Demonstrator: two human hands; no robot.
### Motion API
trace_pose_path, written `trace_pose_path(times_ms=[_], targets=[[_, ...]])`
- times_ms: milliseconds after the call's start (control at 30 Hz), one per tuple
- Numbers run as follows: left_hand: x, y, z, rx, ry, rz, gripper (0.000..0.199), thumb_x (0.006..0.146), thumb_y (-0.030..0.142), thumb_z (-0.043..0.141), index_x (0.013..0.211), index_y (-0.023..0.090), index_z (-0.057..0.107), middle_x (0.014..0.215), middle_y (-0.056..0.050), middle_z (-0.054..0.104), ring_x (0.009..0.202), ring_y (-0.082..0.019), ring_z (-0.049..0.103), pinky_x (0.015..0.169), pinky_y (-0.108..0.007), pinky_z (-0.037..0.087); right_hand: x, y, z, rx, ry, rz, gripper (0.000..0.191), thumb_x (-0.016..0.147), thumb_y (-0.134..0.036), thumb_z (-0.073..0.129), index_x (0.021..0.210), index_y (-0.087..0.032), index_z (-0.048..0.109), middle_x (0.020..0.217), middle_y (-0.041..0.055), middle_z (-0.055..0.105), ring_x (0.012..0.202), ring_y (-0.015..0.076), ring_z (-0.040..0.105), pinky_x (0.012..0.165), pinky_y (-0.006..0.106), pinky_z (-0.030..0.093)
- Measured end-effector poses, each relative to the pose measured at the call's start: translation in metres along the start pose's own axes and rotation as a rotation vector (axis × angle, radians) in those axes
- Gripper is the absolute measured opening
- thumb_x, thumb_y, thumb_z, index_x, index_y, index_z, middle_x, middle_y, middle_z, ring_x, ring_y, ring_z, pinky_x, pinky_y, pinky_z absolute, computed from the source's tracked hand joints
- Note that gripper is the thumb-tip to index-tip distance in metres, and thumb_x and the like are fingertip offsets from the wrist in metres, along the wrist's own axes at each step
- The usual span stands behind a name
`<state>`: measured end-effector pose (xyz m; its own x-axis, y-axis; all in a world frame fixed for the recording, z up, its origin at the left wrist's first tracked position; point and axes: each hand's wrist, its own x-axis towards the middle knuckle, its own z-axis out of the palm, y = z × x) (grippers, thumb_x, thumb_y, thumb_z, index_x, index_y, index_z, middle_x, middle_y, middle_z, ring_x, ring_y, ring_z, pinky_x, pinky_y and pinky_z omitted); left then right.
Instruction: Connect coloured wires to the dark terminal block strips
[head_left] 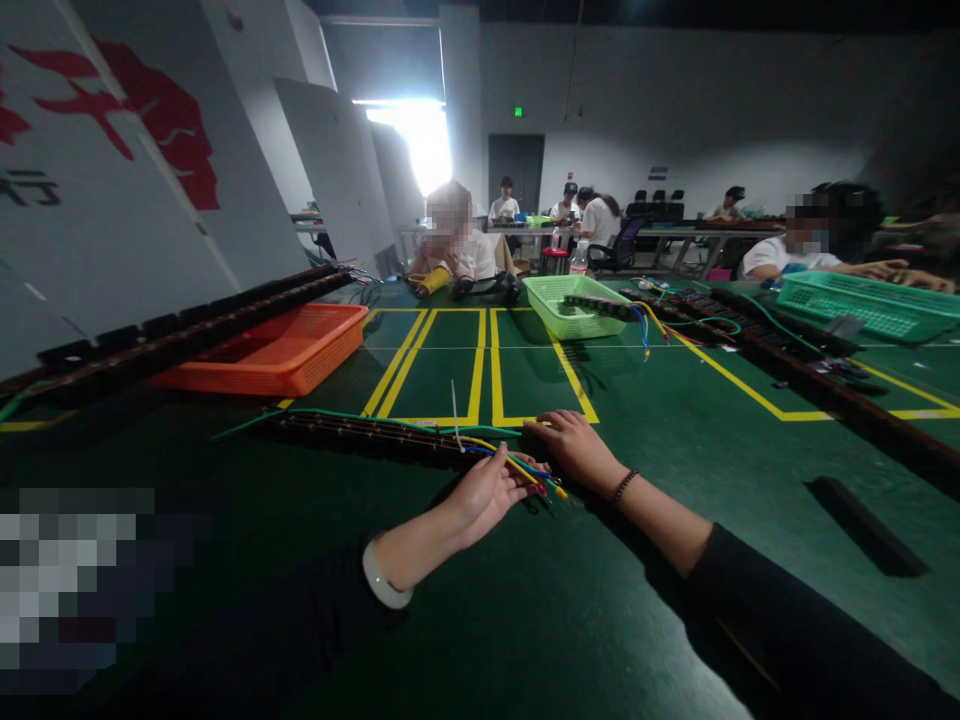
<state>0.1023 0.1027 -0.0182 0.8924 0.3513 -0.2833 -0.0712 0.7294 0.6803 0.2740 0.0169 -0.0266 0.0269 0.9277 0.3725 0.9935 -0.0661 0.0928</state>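
Note:
A long dark strip assembly (360,430) lies on the green table, with a green wire (405,417) along its far side. At its right end a bundle of yellow, blue, green and red wires (536,470) fans out. My left hand (487,495) is closed round this bundle, palm turned up, thumb on top. A white cable tie (455,420) stands upright near that end, its tail pointing up. My right hand (577,450) is just right of the bundle, palm down, with its fingers bent near the green wire's end; whether its fingertips hold anything is too small to tell.
Behind the strip are an orange basket (300,375) at left and a light green basket (581,320) at centre. More strips (840,385) and a teal basket (877,305) lie at right. A black bar (866,527) rests at near right. Several people sit beyond.

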Motion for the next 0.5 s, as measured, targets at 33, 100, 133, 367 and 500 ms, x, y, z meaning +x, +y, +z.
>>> trace_pose_path(times_ms=[33, 100, 133, 367, 500], targets=[[0.000, 0.000, 0.000, -0.001, 0.002, -0.003, 0.033, 0.090, 0.038, 0.044, 0.086, 0.009, 0.059, 0.090, -0.014, 0.066, 0.090, -0.021, 0.063, 0.092, -0.038, 0.042, -0.002, -0.001, -0.001, 0.043, 0.035, 0.013, 0.036, 0.090, -0.013, 0.046, 0.125, -0.019, 0.054, 0.112, 0.0098, 0.058, 0.102, 0.0193, 0.050, 0.088, 0.034, 0.040], [0.001, 0.000, 0.000, -0.006, 0.003, -0.011, 0.033, 0.090, 0.039, 0.043, 0.086, 0.010, 0.059, 0.090, -0.014, 0.066, 0.089, -0.020, 0.062, 0.091, -0.038, 0.043, -0.007, -0.005, -0.004, 0.135, 0.109, 0.027, 0.032, 0.092, -0.015, 0.044, 0.121, -0.017, 0.056, 0.109, 0.0094, 0.059, 0.099, 0.0182, 0.051, 0.087, 0.033, 0.041], [0.001, 0.000, -0.001, -0.008, 0.004, -0.013, 0.033, 0.090, 0.039, 0.043, 0.086, 0.010, 0.059, 0.090, -0.014, 0.066, 0.089, -0.020, 0.062, 0.091, -0.038, 0.043, -0.010, -0.007, -0.006, 0.180, 0.147, 0.028, 0.029, 0.093, -0.017, 0.043, 0.119, -0.016, 0.057, 0.107, 0.0092, 0.060, 0.097, 0.0176, 0.051, 0.086, 0.032, 0.042], [0.002, -0.001, -0.003, -0.029, -0.026, -0.017, 0.028, 0.091, 0.035, 0.044, 0.085, 0.011, 0.058, 0.086, -0.010, 0.065, 0.085, -0.018, 0.062, 0.089, -0.035, 0.044, -0.035, -0.018, -0.029, 0.241, 0.296, -0.171, 0.029, 0.094, -0.033, 0.044, 0.106, -0.014, 0.062, 0.084, 0.0065, 0.061, 0.080, 0.0160, 0.052, 0.077, 0.032, 0.043], [-0.001, 0.001, 0.001, -0.008, -0.016, -0.009, 0.029, 0.090, 0.034, 0.045, 0.084, 0.010, 0.060, 0.086, -0.011, 0.065, 0.085, -0.018, 0.062, 0.088, -0.033, 0.045, -0.044, -0.025, -0.033, 0.126, 0.226, -0.388, 0.038, 0.088, -0.044, 0.051, 0.115, -0.017, 0.058, 0.099, 0.0080, 0.062, 0.092, 0.0173, 0.053, 0.087, 0.036, 0.041]])
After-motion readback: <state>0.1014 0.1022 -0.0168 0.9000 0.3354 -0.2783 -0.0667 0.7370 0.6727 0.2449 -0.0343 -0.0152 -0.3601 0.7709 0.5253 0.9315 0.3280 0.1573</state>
